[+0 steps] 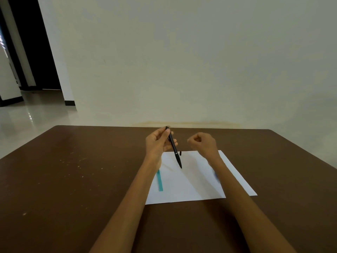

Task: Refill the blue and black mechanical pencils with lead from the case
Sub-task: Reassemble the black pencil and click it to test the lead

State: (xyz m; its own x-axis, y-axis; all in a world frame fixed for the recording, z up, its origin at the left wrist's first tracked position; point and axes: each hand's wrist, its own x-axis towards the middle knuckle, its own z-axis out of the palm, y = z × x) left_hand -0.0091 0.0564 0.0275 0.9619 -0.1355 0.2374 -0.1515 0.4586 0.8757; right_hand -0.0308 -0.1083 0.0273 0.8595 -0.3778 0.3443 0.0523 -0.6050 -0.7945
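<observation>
Gripping the black pencil [174, 148], the left hand [158, 143] is raised over paper [191, 179]. The right hand [203, 143] is curled; any lead inside cannot be told. Lead should be fed straight.

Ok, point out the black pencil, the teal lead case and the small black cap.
black pencil [174, 150]: head view, mid barrel.
teal lead case [160, 181]: head view, its middle.
small black cap [180, 153]: head view, its body.
</observation>
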